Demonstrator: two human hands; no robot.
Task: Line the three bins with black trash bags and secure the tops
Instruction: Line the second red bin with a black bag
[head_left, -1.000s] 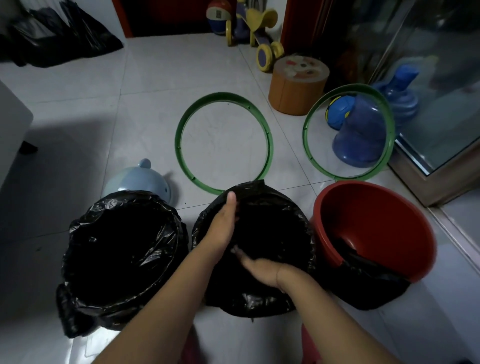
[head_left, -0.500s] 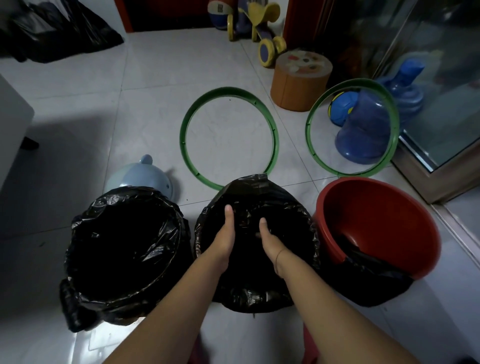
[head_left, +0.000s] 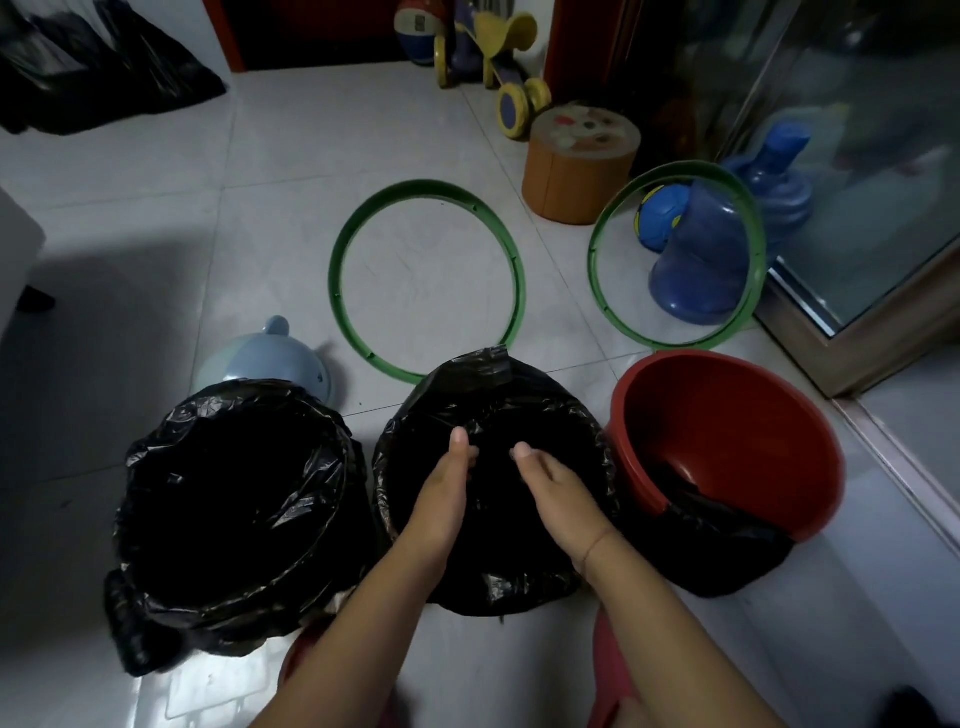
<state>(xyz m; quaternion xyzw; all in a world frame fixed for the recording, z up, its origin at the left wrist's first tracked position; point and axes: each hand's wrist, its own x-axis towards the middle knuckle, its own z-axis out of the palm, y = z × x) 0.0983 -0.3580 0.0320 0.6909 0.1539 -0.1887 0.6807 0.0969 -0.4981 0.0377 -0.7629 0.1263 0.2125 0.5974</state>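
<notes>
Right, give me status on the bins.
Left hand, right hand inside middle bag, grip unclear. Red bin mostly bare. Green ring, second ring unfitted.

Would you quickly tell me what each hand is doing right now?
Left hand: inside the middle bag, thumb straight, fingers hidden; cannot be told.
Right hand: in the same bag, fingers hidden; cannot be told.

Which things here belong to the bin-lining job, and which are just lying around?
Job: left bin, middle bin, red bin, loose black bag, two green rings, left hand, right hand.
Lying about: orange stool, blue water jug, ride-on toy, pale blue dome.
</notes>
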